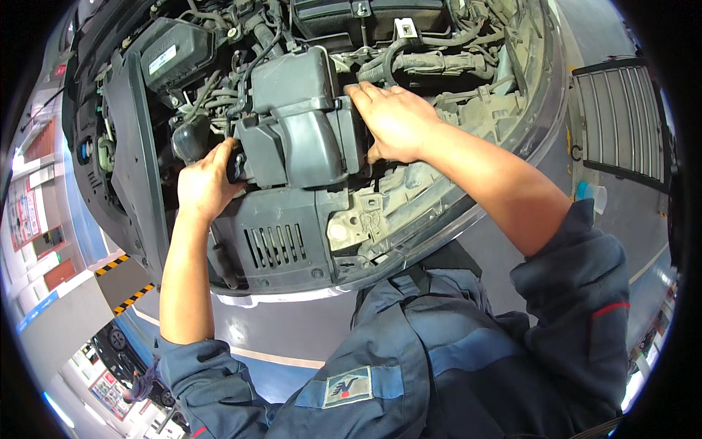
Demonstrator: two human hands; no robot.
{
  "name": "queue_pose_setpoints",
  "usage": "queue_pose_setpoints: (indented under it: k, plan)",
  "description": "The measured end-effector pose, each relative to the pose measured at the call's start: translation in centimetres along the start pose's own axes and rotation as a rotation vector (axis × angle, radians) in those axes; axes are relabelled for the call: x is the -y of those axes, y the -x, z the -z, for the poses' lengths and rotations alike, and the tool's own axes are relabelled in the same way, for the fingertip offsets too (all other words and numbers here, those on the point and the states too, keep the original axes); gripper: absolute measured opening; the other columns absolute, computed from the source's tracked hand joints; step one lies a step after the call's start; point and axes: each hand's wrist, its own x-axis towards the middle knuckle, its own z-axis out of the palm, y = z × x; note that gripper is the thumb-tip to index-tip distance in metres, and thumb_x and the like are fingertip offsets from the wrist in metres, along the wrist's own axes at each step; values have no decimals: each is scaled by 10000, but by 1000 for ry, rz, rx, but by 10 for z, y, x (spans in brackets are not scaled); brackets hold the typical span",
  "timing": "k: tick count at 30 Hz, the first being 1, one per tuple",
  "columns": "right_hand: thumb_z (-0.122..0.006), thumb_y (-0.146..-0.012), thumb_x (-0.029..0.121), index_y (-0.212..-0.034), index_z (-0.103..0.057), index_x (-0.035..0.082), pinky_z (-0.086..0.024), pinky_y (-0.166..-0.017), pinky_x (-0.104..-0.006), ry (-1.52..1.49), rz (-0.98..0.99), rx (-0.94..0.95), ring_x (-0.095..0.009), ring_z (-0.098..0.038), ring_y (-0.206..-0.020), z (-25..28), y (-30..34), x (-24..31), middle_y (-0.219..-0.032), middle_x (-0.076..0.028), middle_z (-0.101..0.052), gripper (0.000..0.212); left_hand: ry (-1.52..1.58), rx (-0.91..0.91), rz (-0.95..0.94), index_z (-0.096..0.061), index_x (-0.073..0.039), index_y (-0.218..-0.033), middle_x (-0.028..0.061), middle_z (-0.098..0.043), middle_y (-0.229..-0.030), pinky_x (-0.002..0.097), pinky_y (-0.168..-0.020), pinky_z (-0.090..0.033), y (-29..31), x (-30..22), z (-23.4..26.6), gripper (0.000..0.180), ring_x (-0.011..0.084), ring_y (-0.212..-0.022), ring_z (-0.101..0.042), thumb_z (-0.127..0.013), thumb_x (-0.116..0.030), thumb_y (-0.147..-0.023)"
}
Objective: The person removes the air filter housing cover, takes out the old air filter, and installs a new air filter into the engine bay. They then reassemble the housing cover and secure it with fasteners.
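Note:
A black plastic air filter housing (296,80) sits in a car's engine bay, and both my hands are at its sides. My left hand (208,183) presses against its left side, fingers reaching up along the edge and thumb at its lower corner. On the other side my right hand (395,123) grips the right edge, with fingertips over the top and the thumb lower down; part of that grip is hidden. Just below the housing lies a black slotted cover (274,245).
A black box with a white label (172,55) stands to the upper left, among hoses and wiring. A corrugated hose (373,71) runs behind my right hand. On the floor at right are a grey grille-like panel (620,121) and a translucent cup (598,196). The front bumper edge (446,234) curves before me.

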Motion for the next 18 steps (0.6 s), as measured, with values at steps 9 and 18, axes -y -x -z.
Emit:
queue_pose_setpoints:
  k: [9,18]
  plan:
    - [-957,-738,328,-1621,-276,-38,-412,-1211,-497,84,-21,11,-333,-448,-1528,-10,-3,-1,-1676,-243,-388,1174,-5,3,-12,-548,-131,-1437,101,-725,-1356,390,-871,-618,-2,1,-3,936,290,-1051,-768,-989,-268,-623]
    - [-902,-780,280,-1608,-342,-29,-446,-1197,-490,33,-104,127,-320,-502,-1496,4,-10,2,-1667,-219,-426,1046,6,26,-79,-570,-132,-1394,123,-733,-1338,389,-810,-624,-12,2,5,912,289,-960,-780,-994,-266,-598]
